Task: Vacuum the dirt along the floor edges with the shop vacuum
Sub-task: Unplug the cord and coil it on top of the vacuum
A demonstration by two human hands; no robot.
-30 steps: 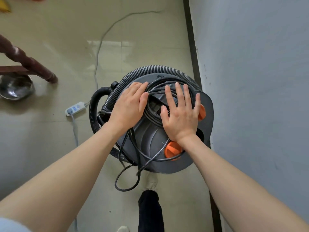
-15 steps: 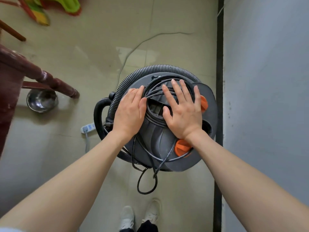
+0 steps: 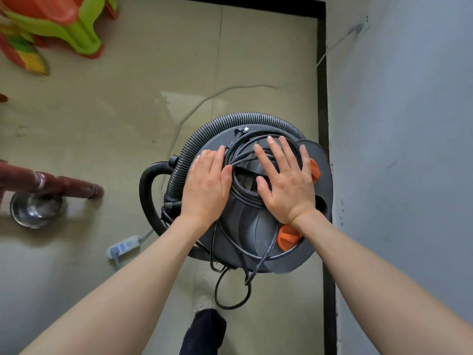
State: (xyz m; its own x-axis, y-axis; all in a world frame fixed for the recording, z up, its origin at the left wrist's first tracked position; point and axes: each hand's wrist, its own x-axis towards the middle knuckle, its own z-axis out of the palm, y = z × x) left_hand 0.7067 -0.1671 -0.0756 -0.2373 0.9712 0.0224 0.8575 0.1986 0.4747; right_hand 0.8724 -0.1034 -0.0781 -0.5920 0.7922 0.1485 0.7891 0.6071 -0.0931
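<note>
A round grey shop vacuum (image 3: 252, 226) with orange latches (image 3: 288, 237) stands on the tiled floor beside the right wall. Its ribbed black hose (image 3: 204, 135) curls around the lid, and a black power cord (image 3: 239, 157) lies coiled on top, with a loop hanging down the near side. My left hand (image 3: 206, 185) lies flat on the left of the lid, fingers straight. My right hand (image 3: 285, 180) rests flat on the coiled cord, fingers spread. Neither hand grips anything.
A dark skirting strip (image 3: 323, 129) runs along the grey wall (image 3: 409, 149) on the right and along the far floor edge. A white power strip (image 3: 124, 245) lies left of the vacuum, its thin cable (image 3: 230, 90) crossing the floor. A red wooden leg (image 3: 66, 187), metal bowl (image 3: 35, 210), bright plastic stools (image 3: 58, 24), my leg (image 3: 202, 331).
The view has tilted up and shifted, showing the far corner and the stools. Both hands stay flat on the vacuum lid; one foot has stepped forward.
</note>
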